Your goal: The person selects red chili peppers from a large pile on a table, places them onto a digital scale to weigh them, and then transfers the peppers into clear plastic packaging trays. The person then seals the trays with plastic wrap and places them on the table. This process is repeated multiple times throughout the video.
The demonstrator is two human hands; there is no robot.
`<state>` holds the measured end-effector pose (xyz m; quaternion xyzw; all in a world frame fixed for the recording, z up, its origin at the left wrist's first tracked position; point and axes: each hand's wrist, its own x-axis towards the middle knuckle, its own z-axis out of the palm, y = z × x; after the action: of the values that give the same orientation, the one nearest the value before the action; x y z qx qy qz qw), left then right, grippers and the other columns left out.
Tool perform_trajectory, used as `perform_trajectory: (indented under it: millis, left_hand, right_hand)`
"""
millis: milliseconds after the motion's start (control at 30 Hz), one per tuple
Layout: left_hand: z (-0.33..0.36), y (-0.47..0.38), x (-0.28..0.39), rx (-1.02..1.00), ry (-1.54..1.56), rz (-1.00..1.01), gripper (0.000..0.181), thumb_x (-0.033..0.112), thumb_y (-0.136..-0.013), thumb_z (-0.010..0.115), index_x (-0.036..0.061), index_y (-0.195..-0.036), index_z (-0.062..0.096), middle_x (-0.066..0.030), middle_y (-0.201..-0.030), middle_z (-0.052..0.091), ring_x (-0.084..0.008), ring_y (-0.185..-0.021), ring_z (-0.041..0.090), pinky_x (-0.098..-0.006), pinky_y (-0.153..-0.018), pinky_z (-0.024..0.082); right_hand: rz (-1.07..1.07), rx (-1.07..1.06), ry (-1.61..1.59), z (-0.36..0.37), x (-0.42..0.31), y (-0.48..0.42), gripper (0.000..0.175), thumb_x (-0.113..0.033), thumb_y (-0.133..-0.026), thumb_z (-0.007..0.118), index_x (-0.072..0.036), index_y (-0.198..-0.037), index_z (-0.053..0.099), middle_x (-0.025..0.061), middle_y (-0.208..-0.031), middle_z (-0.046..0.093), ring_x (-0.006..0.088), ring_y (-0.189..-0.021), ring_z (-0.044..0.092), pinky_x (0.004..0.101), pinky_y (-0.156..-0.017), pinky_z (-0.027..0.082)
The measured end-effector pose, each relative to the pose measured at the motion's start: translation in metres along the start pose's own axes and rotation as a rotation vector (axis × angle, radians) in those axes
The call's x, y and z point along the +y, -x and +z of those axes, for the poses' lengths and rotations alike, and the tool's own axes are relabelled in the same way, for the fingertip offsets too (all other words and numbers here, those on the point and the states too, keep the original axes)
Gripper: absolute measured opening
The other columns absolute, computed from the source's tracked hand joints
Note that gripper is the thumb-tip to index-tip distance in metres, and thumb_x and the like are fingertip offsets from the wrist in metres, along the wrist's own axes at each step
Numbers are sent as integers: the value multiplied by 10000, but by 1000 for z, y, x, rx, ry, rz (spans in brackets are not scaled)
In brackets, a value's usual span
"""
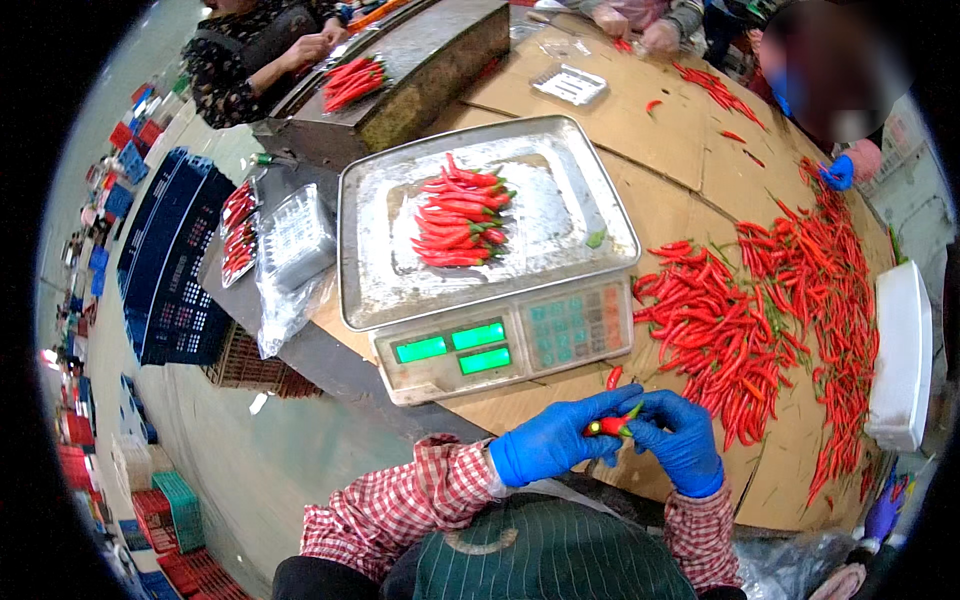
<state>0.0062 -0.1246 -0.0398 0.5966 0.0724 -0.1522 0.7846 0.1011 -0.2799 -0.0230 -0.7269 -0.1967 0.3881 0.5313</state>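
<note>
In blue gloves, both my hands meet over the cardboard-covered table just below the scale. My left hand point(551, 439) grips red chili peppers point(613, 427), with a stem end showing between its fingers. The curled fingers of my right hand point(679, 442) pinch at the green stem end of the same peppers; the fingertips are partly hidden. Ahead is a digital weighing scale point(502, 337) with lit green displays. On its metal pan point(367, 300) lies a neat stack of red chilies point(459, 217) and a green leaf bit. A large loose chili heap point(712, 337) is close to my right hand.
Clear plastic trays point(296, 236) and packed chilies point(240, 247) lie left of the scale, near blue crates point(169, 262). A metal-topped stand point(427, 82) holds more chilies. Co-workers' hands are at the far side. A white foam box point(900, 356) stands at the right edge.
</note>
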Motion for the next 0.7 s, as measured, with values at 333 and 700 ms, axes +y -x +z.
perform_trajectory:
  millis: [333, 700]
  left_hand:
    - [-114, 44, 104, 630, -922, 527, 473, -108, -702, 497, 103, -1123, 536, -61, -887, 558, -169, -790, 544, -261, -728, 425]
    - [-197, -10, 102, 501, -1305, 403, 442, 11, -672, 627, 107, -1092, 533, -139, -938, 546, -307, -883, 521, -360, -769, 427]
  right_hand:
    - [-37, 102, -88, 1, 9, -9, 243, -65, -779, 606, -8, -1013, 574, 38, -798, 600, 76, -697, 546, 206, -616, 445]
    - [-46, 45, -4, 6, 21, -12, 216, -39, -778, 593, -26, -994, 592, 34, -788, 606, 75, -729, 563, 205, -636, 457]
